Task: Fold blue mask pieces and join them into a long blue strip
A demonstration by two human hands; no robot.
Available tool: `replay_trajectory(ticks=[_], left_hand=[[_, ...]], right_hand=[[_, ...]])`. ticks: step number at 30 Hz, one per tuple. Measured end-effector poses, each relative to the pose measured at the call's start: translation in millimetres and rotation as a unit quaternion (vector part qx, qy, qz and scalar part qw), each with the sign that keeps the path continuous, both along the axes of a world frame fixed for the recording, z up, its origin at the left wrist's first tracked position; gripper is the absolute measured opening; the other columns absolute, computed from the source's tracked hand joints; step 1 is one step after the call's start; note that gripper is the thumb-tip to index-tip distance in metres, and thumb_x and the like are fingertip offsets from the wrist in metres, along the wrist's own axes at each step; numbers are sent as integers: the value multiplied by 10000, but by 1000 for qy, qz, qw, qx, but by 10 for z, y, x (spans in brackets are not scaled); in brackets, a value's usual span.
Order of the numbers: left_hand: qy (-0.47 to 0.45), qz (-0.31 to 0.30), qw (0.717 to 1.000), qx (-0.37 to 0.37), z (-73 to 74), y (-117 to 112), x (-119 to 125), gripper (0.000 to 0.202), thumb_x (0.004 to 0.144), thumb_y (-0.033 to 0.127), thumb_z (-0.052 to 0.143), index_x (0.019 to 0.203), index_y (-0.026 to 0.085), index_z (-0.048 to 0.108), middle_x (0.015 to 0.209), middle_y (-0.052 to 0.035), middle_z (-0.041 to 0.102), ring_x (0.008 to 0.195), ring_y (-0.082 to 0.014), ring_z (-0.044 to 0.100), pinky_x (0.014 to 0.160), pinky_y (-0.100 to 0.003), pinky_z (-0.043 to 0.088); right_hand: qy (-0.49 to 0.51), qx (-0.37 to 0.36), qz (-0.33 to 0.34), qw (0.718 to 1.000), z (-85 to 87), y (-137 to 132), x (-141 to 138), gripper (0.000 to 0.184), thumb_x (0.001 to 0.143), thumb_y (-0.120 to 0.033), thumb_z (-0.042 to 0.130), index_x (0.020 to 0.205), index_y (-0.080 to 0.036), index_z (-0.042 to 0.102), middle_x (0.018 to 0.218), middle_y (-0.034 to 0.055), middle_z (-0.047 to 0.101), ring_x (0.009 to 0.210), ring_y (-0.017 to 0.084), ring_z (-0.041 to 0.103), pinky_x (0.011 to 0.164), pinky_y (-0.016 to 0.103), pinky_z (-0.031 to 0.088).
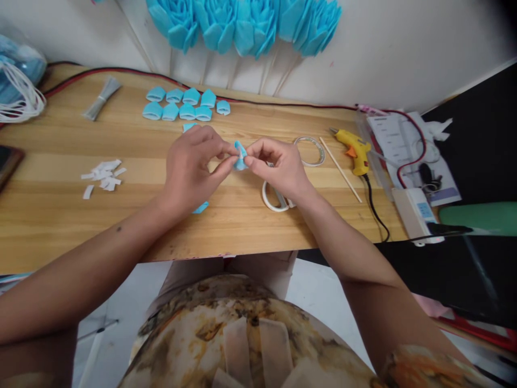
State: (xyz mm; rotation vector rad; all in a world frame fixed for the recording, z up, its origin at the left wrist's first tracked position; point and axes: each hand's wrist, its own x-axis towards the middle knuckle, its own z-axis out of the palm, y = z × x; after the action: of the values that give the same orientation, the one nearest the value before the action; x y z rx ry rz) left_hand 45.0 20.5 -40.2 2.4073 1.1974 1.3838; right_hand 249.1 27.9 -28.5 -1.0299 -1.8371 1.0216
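Note:
Between my two hands, over the middle of the table, is a small curled blue petal piece with a bit of white on it. My left hand pinches its left side with thumb and forefinger. From the other side, my right hand grips it the same way. Another blue piece lies partly hidden by my left wrist, and one more shows behind that hand. Under my right hand are scissors with white handles, their blades mostly hidden. Two rows of curled blue pieces stand farther back.
White paper strips lie left, with a tied bundle of thin sticks behind. To the right are a tape roll, a wooden stick, a yellow glue gun and a power strip. Large blue flowers lean against the wall.

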Motion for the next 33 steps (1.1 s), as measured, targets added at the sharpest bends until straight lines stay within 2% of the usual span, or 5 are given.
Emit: replay_trajectory(ticks=[2, 10, 20, 33], left_hand=[[7, 1, 1000, 6, -15, 7, -1, 103, 964, 353, 641, 934, 298, 723, 784, -14, 677, 784, -206, 649, 729, -370, 496], [49, 4, 999, 12, -27, -7, -6, 154, 990, 348, 606, 936, 289, 737, 802, -20, 704, 776, -206, 652, 737, -376, 484], [94, 20, 995, 5, 18, -29, -3, 212, 1005, 354, 570, 917, 263, 741, 790, -25, 709, 777, -197, 649, 729, -355, 496], [105, 18, 994, -7, 36, -28, -12, 205, 988, 294, 558, 837, 249, 689, 753, -22, 676, 752, -185, 640, 714, -336, 486]], right_hand=[[-8, 14, -4, 1000, -7, -6, -9, 312, 861, -503, 714, 812, -202, 647, 763, -2, 652, 712, 126, 559, 654, 271, 446], [-36, 72, -29, 996, -20, -58, -52, 123, 857, -289, 643, 779, -193, 632, 736, -11, 645, 708, 119, 563, 707, 283, 467], [-58, 83, -42, 994, -13, -89, -76, 140, 867, -269, 610, 764, -187, 656, 716, -8, 656, 707, 122, 578, 716, 280, 467], [-130, 174, -58, 974, -62, -122, -108, 132, 880, -215, 590, 770, -201, 661, 734, 2, 682, 709, 141, 598, 752, 303, 470]])
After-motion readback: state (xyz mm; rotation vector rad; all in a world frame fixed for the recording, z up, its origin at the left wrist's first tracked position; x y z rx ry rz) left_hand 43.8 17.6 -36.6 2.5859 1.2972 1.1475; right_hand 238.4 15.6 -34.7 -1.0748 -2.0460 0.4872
